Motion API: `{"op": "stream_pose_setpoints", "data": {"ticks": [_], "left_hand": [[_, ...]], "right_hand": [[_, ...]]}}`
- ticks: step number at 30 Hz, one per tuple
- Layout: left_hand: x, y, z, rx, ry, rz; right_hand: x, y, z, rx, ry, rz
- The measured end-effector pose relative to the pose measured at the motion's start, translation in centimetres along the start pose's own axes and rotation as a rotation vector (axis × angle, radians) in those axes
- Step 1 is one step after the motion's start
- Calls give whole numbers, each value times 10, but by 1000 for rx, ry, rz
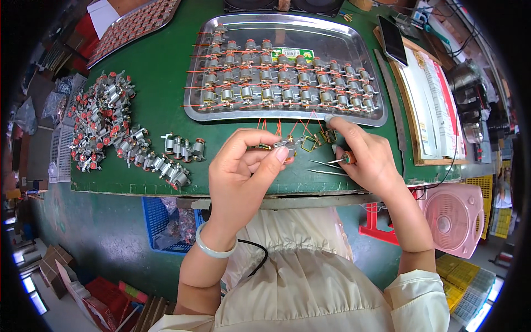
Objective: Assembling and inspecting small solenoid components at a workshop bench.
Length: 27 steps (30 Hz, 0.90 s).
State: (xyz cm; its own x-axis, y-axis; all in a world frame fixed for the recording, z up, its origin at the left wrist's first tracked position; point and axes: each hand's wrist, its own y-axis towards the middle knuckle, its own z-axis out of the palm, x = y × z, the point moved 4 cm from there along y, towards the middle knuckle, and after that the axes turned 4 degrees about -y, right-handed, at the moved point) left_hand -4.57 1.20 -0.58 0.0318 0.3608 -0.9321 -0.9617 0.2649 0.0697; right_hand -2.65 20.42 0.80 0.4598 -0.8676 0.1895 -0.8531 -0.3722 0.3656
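Note:
My left hand (243,169) is closed, pinching a small silver motor (289,145) between thumb and fingers above the table's near edge. Part of that motor is hidden by the thumb. To its right, my right hand (368,157) curls around metal tweezers (327,169), whose two prongs point left and stand apart. A round orange-red piece (348,157) shows beside the right thumb; I cannot make out what it belongs to. The right index finger reaches over small yellow-edged frames (310,143) with thin red wires, which lie below the tray.
A metal tray (287,115) holds rows of motors with red wires. Loose motors (105,119) are heaped at the left, with a short row (185,148) nearer me. At the right lie a metal strip (391,99), a phone (391,41) and a paper-covered board (428,110). A pink fan (451,218) stands below.

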Motion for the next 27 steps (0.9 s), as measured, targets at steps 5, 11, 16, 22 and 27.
{"op": "stream_pose_setpoints", "data": {"ticks": [5,11,16,22,27], "left_hand": [[-1,-2,0,-11,6,62],[3,-2,6,2,-1,7],[0,1,11,13,-36,-53],[-2,-2,4,-13,-1,-62],[-1,-2,4,-16,-24,-44]], "right_hand": [[-7,2,-2,56,16,-28],[4,9,-24,46,555,369],[14,22,-18,21,962,532],[8,20,-20,70,453,383],[3,9,-18,-57,-9,2]]}}
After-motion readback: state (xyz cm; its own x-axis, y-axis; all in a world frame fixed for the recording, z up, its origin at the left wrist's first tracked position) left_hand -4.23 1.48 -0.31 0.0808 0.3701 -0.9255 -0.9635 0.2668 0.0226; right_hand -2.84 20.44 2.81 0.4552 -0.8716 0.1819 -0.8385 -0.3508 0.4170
